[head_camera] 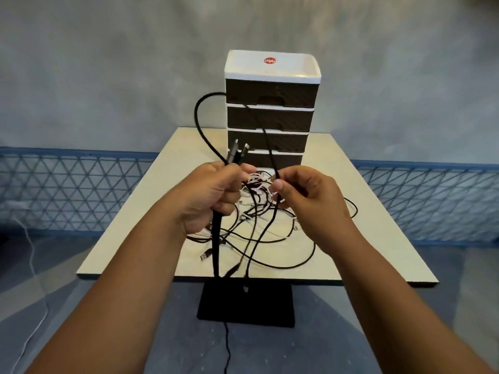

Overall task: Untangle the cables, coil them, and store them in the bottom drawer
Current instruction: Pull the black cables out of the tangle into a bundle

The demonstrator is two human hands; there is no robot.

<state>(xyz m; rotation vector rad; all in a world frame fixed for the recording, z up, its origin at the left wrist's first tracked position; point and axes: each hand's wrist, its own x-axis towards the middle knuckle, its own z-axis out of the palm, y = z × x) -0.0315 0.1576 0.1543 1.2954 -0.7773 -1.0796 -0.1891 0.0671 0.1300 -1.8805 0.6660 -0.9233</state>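
My left hand (pixel 209 197) is raised above the table and grips a black cable (pixel 198 114), whose two plug ends stick up from the fist and whose doubled length hangs down past the table edge. The cable arcs up in a tall loop in front of the drawer unit and comes down to my right hand (pixel 305 197), which pinches it between thumb and fingers. Under both hands lies a tangle of black and white cables (pixel 266 225) on the table. The bottom drawer (pixel 259 159) of the white and brown drawer tower (pixel 272 103) looks shut, partly hidden by my hands.
The small cream table (pixel 364 238) stands on a black base plate (pixel 247 303). A loose USB plug (pixel 205 256) lies near the front edge. Another thin black cord runs across the floor below. A blue mesh fence (pixel 67 193) and a grey wall stand behind.
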